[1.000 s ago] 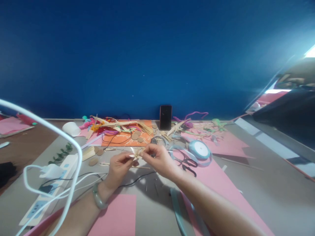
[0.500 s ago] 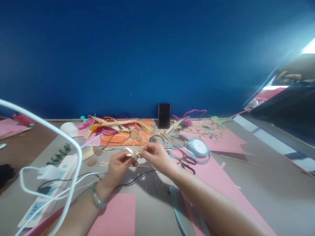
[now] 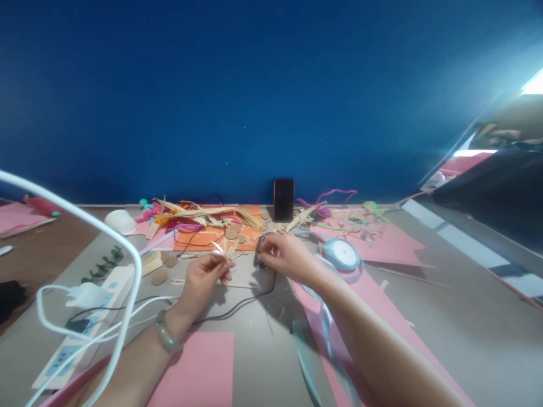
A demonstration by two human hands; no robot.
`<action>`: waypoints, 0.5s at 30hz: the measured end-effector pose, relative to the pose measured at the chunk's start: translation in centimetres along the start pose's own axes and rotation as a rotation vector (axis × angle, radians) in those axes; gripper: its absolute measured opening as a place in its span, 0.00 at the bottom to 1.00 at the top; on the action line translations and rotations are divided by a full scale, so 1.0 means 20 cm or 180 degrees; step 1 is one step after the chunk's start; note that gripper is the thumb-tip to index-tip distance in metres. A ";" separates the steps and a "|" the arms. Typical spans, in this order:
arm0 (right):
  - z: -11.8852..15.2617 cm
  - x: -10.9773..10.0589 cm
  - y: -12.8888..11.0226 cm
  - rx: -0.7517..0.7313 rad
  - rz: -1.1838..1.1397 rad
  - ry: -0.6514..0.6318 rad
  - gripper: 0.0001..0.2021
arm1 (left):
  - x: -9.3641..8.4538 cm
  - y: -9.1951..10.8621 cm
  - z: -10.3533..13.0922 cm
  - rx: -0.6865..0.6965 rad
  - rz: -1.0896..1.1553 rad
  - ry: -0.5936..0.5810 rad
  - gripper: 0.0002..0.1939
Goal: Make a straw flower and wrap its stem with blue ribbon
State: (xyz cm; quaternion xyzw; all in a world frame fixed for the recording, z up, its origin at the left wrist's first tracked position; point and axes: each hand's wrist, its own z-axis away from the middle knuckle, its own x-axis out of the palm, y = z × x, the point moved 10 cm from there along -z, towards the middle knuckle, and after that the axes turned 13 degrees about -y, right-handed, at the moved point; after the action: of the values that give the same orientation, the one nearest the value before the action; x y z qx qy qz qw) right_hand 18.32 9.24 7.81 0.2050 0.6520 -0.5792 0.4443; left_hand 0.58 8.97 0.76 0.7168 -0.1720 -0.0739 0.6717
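Left hand (image 3: pixel 206 273): fingers curled shut, pinching a small pale straw star (image 3: pixel 226 249) by its base, blades fanned upward above the grey tabletop (image 3: pixel 445 328), just ahead of the fingertips. Right hand (image 3: pixel 285 257): closed around a dark glue gun (image 3: pixel 259 255), apparently, nozzle side turned toward the star, near it but not touching; black cord (image 3: pixel 237 306) trailing from the tool back across the table under both wrists. Exact finger placement on the tool hidden by the knuckles. Handling advice, as judgement: star best kept pinched low on the stem, blades clear of the fingertips; tool best brought in slowly with its tip to the centre of the fan, cord kept slack so no tug shifts the aim; wrists braced on the table for steadiness. Surroundings: scissors hidden or not legible; pale blue ribbon spool (image 3: pixel 341 253) just right of the right hand, loose ribbon (image 3: pixel 311 350) running toward the viewer over pink paper (image 3: pixel 199 367); orange sheet (image 3: pixel 207 237) with straw strips and brown discs behind; dark phone (image 3: pixel 284 199) upright against the blue wall; white power strip (image 3: pixel 85 316) with cables at far left.
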 end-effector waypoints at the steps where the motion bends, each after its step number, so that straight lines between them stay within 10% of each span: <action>1: 0.00 0.01 0.01 0.0102 0.0543 -0.0085 0.03 | -0.01 0.00 0.00 -0.0017 0.0002 0.0004 0.13; 5: -0.02 0.12 0.07 0.0444 0.1890 -0.0276 0.08 | -0.03 0.00 -0.01 -0.0057 0.0082 0.0023 0.12; 15: -0.06 0.18 0.20 0.1090 0.1920 -0.0616 0.19 | -0.07 -0.03 -0.03 0.0034 0.0533 0.0081 0.11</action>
State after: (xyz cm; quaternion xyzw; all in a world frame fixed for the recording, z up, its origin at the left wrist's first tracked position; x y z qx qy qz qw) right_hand 19.19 10.39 2.54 0.4039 0.4106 -0.5396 0.6141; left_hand -0.43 10.06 0.07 0.7044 -0.2232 -0.0074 0.6738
